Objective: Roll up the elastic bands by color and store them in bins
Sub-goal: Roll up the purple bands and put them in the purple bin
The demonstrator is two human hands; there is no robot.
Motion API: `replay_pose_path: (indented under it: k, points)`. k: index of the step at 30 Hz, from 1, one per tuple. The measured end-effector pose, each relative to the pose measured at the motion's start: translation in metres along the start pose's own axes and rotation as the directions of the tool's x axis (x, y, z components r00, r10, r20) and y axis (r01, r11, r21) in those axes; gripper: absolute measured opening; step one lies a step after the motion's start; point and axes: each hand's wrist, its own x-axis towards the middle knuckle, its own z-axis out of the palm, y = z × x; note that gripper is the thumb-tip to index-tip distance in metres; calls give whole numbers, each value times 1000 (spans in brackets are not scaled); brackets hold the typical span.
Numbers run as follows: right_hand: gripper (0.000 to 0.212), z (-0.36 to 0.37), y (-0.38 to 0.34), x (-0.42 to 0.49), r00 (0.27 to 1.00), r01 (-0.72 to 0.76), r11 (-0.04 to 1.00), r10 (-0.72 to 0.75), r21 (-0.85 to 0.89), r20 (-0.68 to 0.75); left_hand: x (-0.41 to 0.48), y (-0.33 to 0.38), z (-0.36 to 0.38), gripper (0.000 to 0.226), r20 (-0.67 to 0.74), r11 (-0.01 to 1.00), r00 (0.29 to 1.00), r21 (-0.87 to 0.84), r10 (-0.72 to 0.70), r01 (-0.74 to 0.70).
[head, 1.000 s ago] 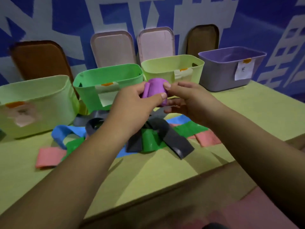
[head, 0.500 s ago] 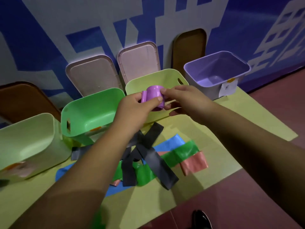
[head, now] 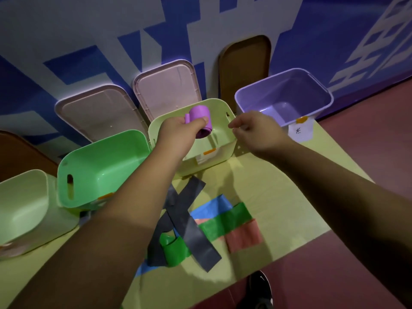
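Head view: at the far left we see a pale green bin (head: 20,210) on the yellow table (head: 278,186), and next to it a brighter green bin (head: 104,161). To the right of that, the left hand (head: 178,134) reaches forward, its thumb and fingers curled round the purple rolled band (head: 199,113). The hand holds the roll in the air above the open yellow-green bin (head: 223,132), with a loose tail of the band showing at the roll's left edge. Below on the table, near the front edge, we see flat bands in a loose heap: grey bands (head: 187,221) crossed over each other, a blue band (head: 211,207), a green band (head: 225,221) and a pink band (head: 243,237). Further right, the right hand (head: 256,130) hovers at the yellow-green bin's right rim, fingers loosely bent and holding nothing. Last on the right stands the purple bin (head: 287,92), apart from the roll, with a white label (head: 299,130) on its front.
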Motion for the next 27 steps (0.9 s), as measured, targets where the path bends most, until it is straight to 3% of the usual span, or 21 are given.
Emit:
replay_pose_path:
  k: [5, 10, 13, 15, 19, 21, 23, 27]
  points:
    - [24, 10, 14, 14, 998, 58, 996, -57, -64, 21, 19, 6, 25, 33, -14, 998, 998, -18, -67, 67]
    - [22, 16, 29, 14, 985, 158, 987, -160, -43, -60, 27, 16, 43, 43, -39, 997, 996, -22, -80, 79]
    - [20, 11, 33, 14, 986, 146, 989, -144, 20, -86, 29, 26, 50, 31, -78, 999, 996, -23, -39, 37]
    - [16, -1, 34, 16, 982, 119, 992, -110, 49, -153, 27, 38, 57, 26, -74, 999, 997, -28, 14, -16]
    - [18, -46, 52, 24, 964, -79, 958, 144, 274, -226, 28, 65, 84, 29, -36, 989, 989, -27, 142, -143]
    - [18, -69, 68, 30, 941, -128, 946, 211, 298, -265, 32, 77, 106, 33, 4, 986, 986, -11, 166, -166]
    - [19, -92, 87, 37, 914, -169, 954, 246, 247, -323, 38, 85, 132, 33, 69, 983, 981, -11, 181, -181]
    - [30, -133, 127, 54, 884, -249, 968, 208, -44, -418, 50, 94, 182, 29, 159, 980, 970, 36, 186, -193]
